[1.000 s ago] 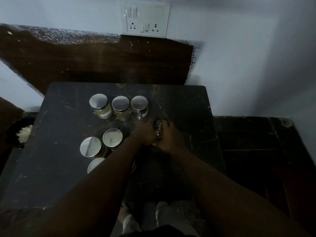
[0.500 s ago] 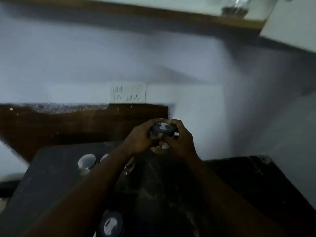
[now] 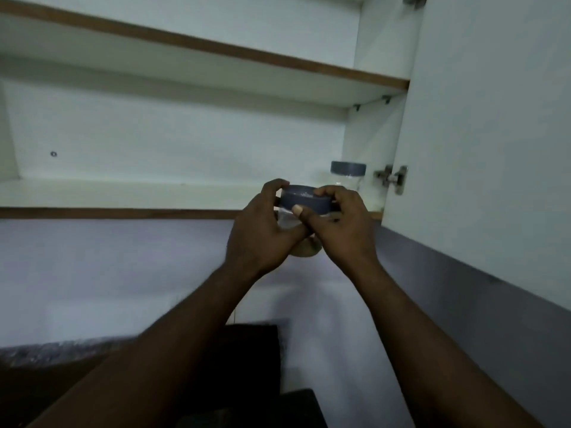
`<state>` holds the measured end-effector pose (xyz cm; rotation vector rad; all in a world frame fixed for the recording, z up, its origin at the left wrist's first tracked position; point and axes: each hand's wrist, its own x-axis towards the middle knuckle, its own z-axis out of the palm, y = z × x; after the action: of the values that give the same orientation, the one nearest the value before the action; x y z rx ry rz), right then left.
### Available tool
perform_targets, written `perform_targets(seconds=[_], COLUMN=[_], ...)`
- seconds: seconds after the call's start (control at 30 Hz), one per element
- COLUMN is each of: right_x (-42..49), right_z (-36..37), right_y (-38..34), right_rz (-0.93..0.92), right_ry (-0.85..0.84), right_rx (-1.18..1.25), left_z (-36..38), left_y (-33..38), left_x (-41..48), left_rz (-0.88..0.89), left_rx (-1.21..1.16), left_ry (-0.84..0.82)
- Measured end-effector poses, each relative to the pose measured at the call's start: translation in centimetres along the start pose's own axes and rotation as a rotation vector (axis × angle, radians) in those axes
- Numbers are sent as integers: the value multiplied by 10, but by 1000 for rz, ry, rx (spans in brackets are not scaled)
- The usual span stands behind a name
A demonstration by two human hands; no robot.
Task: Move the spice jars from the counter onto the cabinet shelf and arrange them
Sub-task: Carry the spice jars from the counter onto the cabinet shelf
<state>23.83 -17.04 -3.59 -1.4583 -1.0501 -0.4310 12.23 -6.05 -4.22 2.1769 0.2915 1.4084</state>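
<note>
Gripping a spice jar (image 3: 306,200) up at cabinet height with both hands: left hand (image 3: 256,233) curled round its side, right hand (image 3: 343,230) pinching the blue lid between thumb and fingers. Hovering just before the lower shelf (image 3: 123,193), not set down. Behind, upright in the right corner beside the door hinge (image 3: 392,179), a second jar (image 3: 347,174).

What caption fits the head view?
Left hand and right hand hold a spice jar at the cabinet shelf, near another jar.
</note>
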Motion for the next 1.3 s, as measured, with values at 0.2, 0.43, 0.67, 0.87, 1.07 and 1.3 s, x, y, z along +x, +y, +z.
perform_targets(seconds=[0.2, 0.43, 0.67, 0.87, 1.07, 1.3], right_x=[76, 120, 148, 164, 164, 142], right_z=[-9, 3, 7, 9, 16, 23], right_y=[-9, 21, 46, 58, 65, 59], right_rz=[-12, -7, -114, -124, -114, -146], right_ry=[-29, -153, -140, -170, -132, -36], right_rx=[-81, -258, -483, -650, -693, -633], left_z=[9, 39, 67, 86, 92, 82], left_y=[17, -9, -36, -47, -50, -39], left_x=[73, 112, 134, 150, 159, 140], left_rz=[-31, -89, -120, -140, -136, -121], left_rx=[90, 164, 214, 308, 376, 310], left_ry=[27, -34, -81, -159, -230, -138])
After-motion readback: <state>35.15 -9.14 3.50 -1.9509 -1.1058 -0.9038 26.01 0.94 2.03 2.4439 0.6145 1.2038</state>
